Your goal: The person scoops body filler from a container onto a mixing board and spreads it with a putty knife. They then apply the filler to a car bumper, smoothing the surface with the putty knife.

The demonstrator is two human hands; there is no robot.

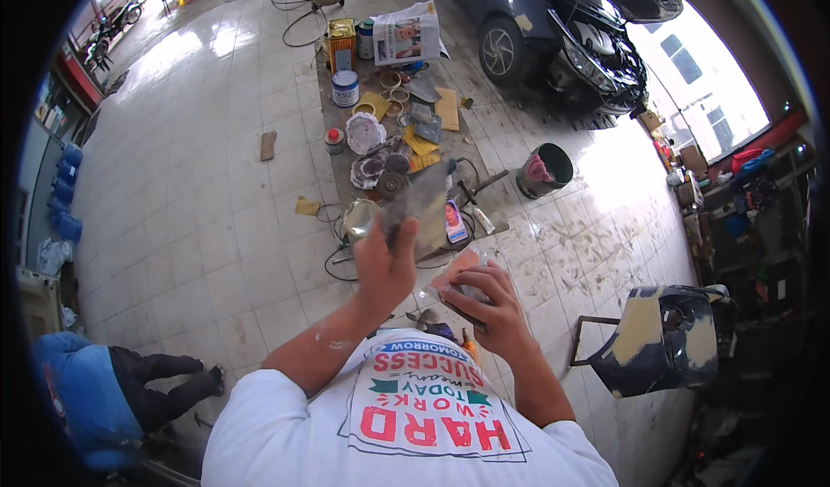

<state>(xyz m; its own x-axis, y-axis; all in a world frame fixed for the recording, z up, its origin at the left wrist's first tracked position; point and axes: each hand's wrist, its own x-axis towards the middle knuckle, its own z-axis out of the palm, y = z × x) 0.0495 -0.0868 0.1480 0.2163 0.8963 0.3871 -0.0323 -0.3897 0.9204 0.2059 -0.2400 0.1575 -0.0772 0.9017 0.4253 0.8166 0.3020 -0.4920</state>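
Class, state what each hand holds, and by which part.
Left hand grips a flat grey spreader blade by its lower end. Right hand holds a small pinkish board at its near edge.

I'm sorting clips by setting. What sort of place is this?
Most likely a car body repair shop: a dark car stands with its hood up, a detached body panel patched with filler leans on a stand, and cans and sanding sheets lie on the tiled floor.
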